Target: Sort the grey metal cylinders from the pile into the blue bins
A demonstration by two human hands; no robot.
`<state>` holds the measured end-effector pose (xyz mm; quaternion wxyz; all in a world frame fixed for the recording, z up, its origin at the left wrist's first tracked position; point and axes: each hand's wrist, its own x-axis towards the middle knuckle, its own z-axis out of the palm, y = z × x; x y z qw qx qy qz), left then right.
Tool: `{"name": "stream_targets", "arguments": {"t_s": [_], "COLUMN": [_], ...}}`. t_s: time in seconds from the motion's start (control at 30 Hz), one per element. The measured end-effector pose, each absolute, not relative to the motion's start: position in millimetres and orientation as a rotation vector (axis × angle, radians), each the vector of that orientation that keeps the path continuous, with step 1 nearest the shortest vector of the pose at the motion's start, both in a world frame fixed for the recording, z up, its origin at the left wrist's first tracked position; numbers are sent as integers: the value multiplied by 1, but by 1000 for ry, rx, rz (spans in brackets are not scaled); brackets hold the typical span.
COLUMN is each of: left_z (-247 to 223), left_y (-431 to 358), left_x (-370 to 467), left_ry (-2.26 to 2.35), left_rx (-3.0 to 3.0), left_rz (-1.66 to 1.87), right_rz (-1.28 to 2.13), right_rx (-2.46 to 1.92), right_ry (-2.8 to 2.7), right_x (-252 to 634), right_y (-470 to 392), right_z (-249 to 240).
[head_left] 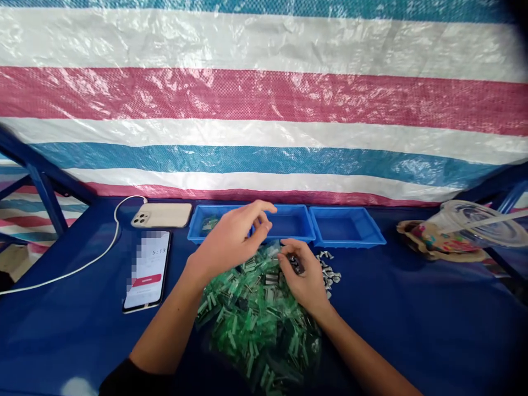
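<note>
A pile of small clear-green plastic packets (251,313) with metallic pieces inside lies on the blue table in front of me. Over the pile's back edge and the blue trays is my left hand (237,234), its fingers bent and apart, nothing visible between them. My right hand (303,272) rests at the pile's right side with thumb and index finger curled near a clear packet; whether it grips anything is too small to tell. Just right of that hand lie loose silver metal pieces (331,274).
Behind the pile stand a left blue tray (198,240) with some packets, a middle tray (289,223) and a right tray (348,225). At left are a beige phone (167,215) with a white cable (116,220) and a lit phone (148,269). A lidded plastic cup (449,231) lies at right.
</note>
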<state>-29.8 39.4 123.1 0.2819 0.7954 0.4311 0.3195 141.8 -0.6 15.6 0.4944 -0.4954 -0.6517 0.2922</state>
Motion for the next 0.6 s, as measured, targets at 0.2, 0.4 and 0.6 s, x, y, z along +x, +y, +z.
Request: {"name": "stream_targets", "arguments": {"t_s": [0.2, 0.4, 0.6], "left_z": [114, 118, 125], "left_y": [47, 51, 45], "left_x": [-31, -41, -38], "left_ry": [1113, 977, 1007], "left_rx": [1890, 1857, 1810], "left_rz": [773, 703, 874], "right_rz": [859, 1010, 1015], "right_rx": [-995, -929, -929], "right_ry": [-1398, -1329, -1250], "right_x": [143, 156, 150], "right_y": [-5, 3, 19], "right_z": [60, 84, 106]}}
